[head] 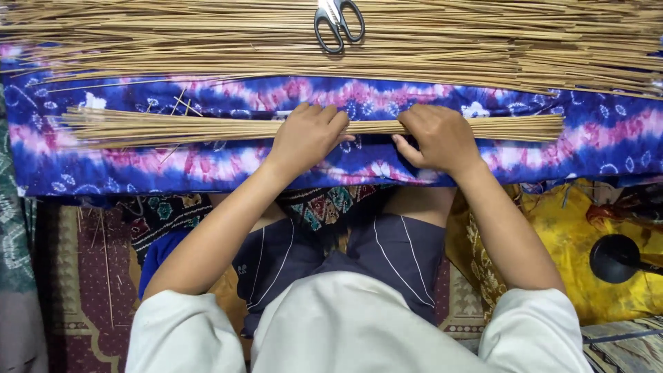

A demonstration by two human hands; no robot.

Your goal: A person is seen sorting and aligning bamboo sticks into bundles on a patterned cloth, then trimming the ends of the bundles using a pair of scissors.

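- A blue, pink and white tie-dyed cloth (207, 166) is spreading under both hands and running well past them on either side.
- A wide heap of thin tan sticks (483, 48) is lying beyond the hands, across the far edge of the cloth.
- A smaller bundle of sticks (173, 128) is lying crosswise on the cloth, passing under both hands and sticking out beyond each.
- A yellow patterned fabric (608, 290) is lying beside the right forearm, nearer the body than the hands.
- The left hand (307, 138) is curling over the small bundle and grasping it, fingers wrapped over the top.
- The right hand (438, 138) is gripping the same bundle just beside the left, knuckles up and thumb pointing inward.
- A pair of black-handled scissors (338, 24) is resting on the big heap, straight out beyond the gap between the hands.
- A round black object (615, 259) is sitting on the yellow fabric, outside the right forearm.
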